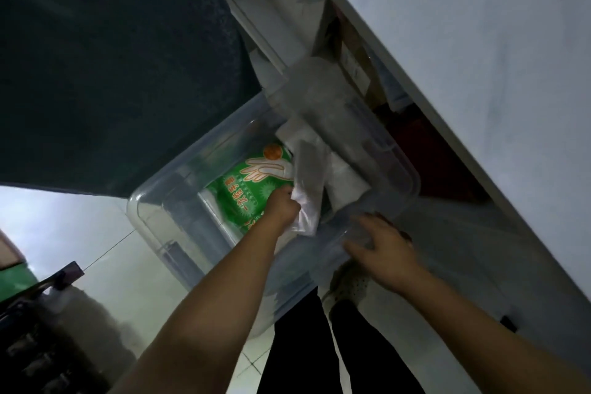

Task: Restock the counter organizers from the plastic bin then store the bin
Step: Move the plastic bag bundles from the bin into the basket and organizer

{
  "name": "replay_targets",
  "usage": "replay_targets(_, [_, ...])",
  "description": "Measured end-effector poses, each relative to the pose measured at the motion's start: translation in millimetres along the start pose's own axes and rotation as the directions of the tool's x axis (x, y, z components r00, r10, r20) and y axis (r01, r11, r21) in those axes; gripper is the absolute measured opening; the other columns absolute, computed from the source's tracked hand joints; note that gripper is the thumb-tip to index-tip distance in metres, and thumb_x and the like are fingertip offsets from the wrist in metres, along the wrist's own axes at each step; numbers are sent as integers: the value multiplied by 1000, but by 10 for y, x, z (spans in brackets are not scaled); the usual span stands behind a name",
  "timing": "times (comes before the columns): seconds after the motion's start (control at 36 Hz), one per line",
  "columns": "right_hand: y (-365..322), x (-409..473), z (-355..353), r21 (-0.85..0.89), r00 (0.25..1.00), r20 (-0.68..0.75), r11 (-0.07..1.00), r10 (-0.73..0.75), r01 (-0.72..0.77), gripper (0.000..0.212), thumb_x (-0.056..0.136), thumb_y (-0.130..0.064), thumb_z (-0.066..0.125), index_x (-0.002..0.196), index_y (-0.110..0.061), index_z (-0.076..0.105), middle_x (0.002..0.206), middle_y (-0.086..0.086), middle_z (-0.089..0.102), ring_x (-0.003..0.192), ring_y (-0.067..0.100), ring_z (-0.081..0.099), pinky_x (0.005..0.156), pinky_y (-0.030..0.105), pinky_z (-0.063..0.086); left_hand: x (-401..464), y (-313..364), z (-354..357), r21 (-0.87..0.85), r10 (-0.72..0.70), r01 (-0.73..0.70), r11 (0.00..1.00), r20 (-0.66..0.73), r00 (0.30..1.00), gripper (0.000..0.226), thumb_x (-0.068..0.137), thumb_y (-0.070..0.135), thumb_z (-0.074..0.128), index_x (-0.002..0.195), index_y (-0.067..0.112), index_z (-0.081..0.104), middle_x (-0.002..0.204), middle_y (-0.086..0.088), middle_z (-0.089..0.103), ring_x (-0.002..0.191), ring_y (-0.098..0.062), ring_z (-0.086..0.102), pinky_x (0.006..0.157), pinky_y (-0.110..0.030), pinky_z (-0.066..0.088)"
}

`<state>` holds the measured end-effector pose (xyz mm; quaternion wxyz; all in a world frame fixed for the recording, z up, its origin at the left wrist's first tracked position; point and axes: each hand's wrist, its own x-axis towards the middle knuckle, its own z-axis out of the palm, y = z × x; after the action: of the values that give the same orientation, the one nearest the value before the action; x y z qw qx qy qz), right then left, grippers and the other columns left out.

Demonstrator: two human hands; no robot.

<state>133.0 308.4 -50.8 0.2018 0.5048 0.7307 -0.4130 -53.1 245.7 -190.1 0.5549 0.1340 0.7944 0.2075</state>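
L hand pulling a pack from the bin, R steadying the rim

L hand (281, 205) fingers clamped on a white plastic pack (308, 198) inside the clear plastic bin (166, 201), beside a green packet (246, 189); R hand (380, 243) lay spread on the bin's near rim, fingers apart. Best to lift straight up, clear of the rim, w/ R bracing. Dim room, tiled floor (105, 233), white surface (479, 57) at right
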Motion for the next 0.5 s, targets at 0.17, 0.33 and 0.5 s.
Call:
replay_targets(0.17, [-263, -41, -146, 478, 993, -33, 874, 118, -88, 47, 86, -34, 73, 128, -17, 63, 128, 4, 64, 117, 18, 59, 92, 29, 48, -815, -76, -228, -559, -18, 81, 825, 118, 993, 39, 88, -16, 55, 116, 10, 63, 114, -18, 69, 88, -25, 66, 74, -29, 56])
replay_targets(0.33, [-536, -121, -154, 717, 927, 313, 589, 206, -373, 42, 84, -28, 73, 124, -23, 62, 112, 6, 70, 92, 22, 68, 68, 33, 50, -1602, -214, -382, -763, 67, 136, 632, 229, 971, 47, 88, -17, 52, 127, 9, 59, 117, -11, 70, 101, -22, 66, 82, -34, 55])
replay_targets(0.5, [-628, -215, 0, 762, 917, 397, 546, 29, -347, 22, 85, -9, 69, 107, -10, 71, 102, 16, 71, 78, 25, 69, 58, 31, 54, -2023, -375, -344, -849, 152, 125, 514, 234, 960, 47, 89, -18, 52, 130, 4, 56, 120, -13, 67, 109, -26, 63, 94, -39, 52])
